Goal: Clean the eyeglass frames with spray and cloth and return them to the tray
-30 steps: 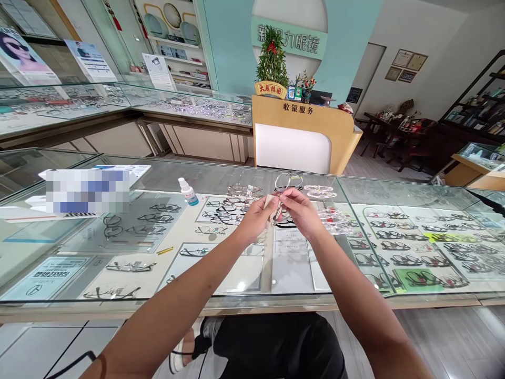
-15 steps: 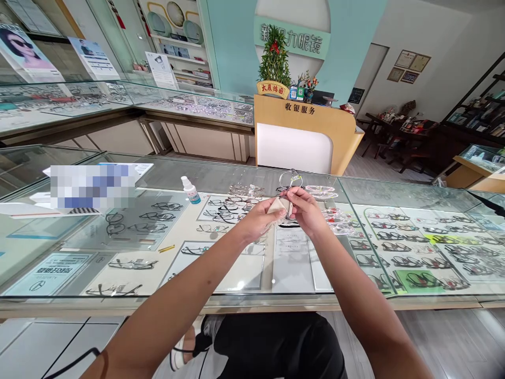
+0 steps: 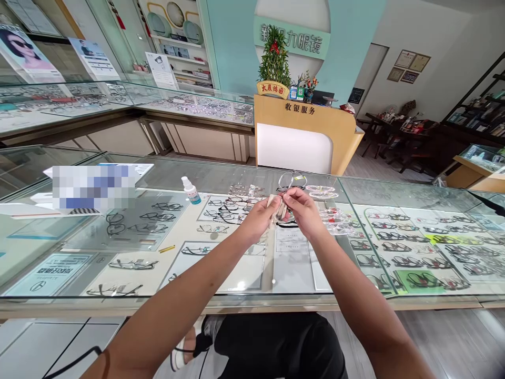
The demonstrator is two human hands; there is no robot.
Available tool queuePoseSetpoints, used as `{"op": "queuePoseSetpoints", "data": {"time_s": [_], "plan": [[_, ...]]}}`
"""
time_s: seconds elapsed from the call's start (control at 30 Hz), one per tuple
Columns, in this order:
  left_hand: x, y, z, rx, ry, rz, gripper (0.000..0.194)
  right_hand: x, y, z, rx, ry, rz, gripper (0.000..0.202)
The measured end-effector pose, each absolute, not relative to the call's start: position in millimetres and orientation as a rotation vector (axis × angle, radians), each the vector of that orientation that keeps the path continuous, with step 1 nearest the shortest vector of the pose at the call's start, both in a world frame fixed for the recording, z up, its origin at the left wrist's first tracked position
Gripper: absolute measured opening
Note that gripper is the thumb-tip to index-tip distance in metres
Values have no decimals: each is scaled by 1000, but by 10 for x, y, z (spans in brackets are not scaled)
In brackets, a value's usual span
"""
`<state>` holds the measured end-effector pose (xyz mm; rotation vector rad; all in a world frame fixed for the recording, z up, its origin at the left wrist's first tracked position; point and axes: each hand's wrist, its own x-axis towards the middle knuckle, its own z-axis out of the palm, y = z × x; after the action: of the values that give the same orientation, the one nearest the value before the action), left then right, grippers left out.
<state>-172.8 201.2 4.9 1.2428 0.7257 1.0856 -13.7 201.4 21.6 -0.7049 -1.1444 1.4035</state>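
My left hand (image 3: 258, 217) is closed on a folded beige cloth (image 3: 278, 211), with the thumb pressed over it. My right hand (image 3: 303, 209) meets it from the other side, thumb and fingers pinched round a pair of eyeglasses (image 3: 292, 180). Their pale, thin frame shows just beyond the fingertips; the part inside the cloth and fingers is hidden. Both hands are over the glass counter (image 3: 150, 173). To their left stands a small white spray bottle (image 3: 191, 190) with blue at its base.
Under the glass lie rows of spectacle frames (image 3: 406, 260). A folded white leaflet, partly blurred out, (image 3: 27, 208) rests on the counter at left. Across the aisle stand a wooden cashier desk (image 3: 307, 113) and more display cases (image 3: 197, 108).
The cloth has been folded closer round what the fingers hold, and my hands are nearer each other. The eyeglass frame beyond the fingertips has turned slightly. The bottle has not moved.
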Motion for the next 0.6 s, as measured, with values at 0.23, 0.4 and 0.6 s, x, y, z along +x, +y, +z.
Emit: {"op": "queuePoseSetpoints", "data": {"time_s": [0.23, 0.4, 0.6], "plan": [[-1745, 2022, 44, 1142, 593, 1013, 62, -68, 2014, 302, -743, -1064, 1455, 42], [-1757, 1995, 49, 1193, 640, 1036, 61, -87, 2014, 291, -728, -1056, 1463, 44], [-1692, 1995, 23, 1223, 713, 1138, 62, -156, 2007, 219, -674, -1150, 1409, 40]]}}
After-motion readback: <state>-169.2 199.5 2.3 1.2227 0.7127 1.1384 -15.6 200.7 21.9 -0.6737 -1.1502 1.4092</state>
